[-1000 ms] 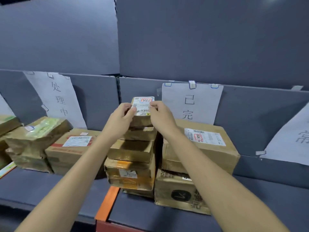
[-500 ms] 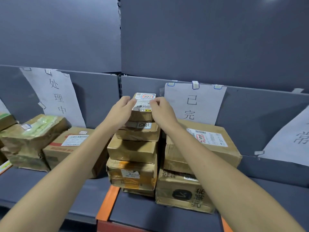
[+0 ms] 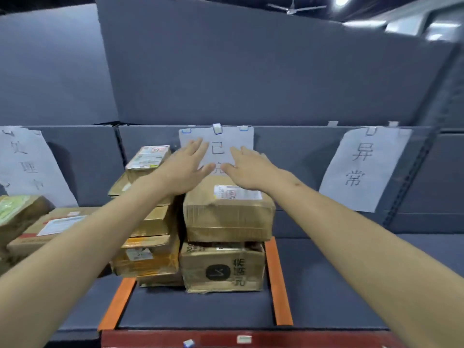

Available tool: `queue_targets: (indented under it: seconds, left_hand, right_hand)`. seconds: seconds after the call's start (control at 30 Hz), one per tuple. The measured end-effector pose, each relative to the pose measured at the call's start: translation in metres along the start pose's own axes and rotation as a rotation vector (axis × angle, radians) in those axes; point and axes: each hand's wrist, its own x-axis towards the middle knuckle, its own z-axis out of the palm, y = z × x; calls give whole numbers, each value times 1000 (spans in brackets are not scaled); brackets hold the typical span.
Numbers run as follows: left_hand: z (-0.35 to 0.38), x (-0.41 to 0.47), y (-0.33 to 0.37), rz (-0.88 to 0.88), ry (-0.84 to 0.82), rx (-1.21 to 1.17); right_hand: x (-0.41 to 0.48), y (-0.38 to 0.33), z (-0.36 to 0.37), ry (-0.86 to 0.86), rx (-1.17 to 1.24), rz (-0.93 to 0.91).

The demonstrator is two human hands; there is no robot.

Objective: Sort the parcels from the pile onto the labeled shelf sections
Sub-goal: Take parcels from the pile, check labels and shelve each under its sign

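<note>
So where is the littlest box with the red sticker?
In the head view, the small brown cardboard box tops the left stack, just left of the left hand.

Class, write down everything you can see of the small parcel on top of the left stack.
The small parcel is a brown cardboard box lying slightly askew on top of the left stack of cartons. A white shipping label with red print covers nearly all its top face; the text is too blurred to read. Its front looks glossy with tape. The left hand, fingers straight, is just right of it and does not grip it.
</note>
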Motion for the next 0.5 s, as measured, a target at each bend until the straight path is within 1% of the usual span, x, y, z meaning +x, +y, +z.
queue_targets:
  seconds: [0.13,0.23,0.33,0.4,0.5]
  left_hand:
    - [26,9,121,117,-68,-79]
    - [59,16,223,249,-137,-137]
    - [98,19,328,400,-221,-238]
    - [125,18,394,479,-297,-243]
    - [158,19,485,604,-347,-219]
  right_hand:
    - [-78,99,-29,21,-64,161]
    - [-156,188,-47,12,-39,327]
    - [-243,278,-65,46,-64,514]
    - [-298,330,-75,47,-68,636]
    - [-375,393,-86,76,-46,791]
